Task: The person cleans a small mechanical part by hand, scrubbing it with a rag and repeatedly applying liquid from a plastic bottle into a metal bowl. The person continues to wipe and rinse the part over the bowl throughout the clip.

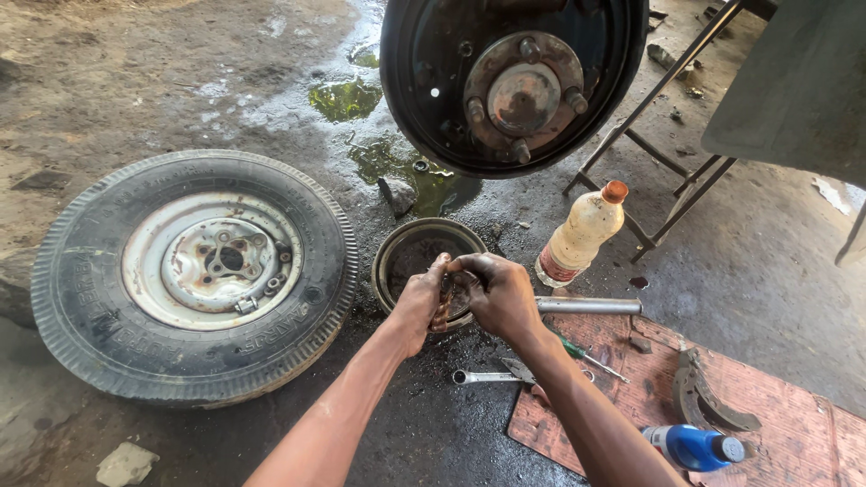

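A rusty part (443, 304), gripped between the closed fingers of the left hand (418, 302) and right hand (499, 293), sits over the brake drum (397, 248); keeping it above the drum looks wise against drops.

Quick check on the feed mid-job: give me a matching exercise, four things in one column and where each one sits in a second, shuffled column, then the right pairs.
Things:
1. wheel
2. cream bottle
3. blue bottle
4. brake drum

Places:
A. lying on the reddish mat at the lower right
B. on the ground just beyond both hands
C. lying flat on the ground at the left
D. standing upright beside the metal stand

Pairs: 1-C, 2-D, 3-A, 4-B

The left hand and right hand meet over the drum, gripping a small rusty part.
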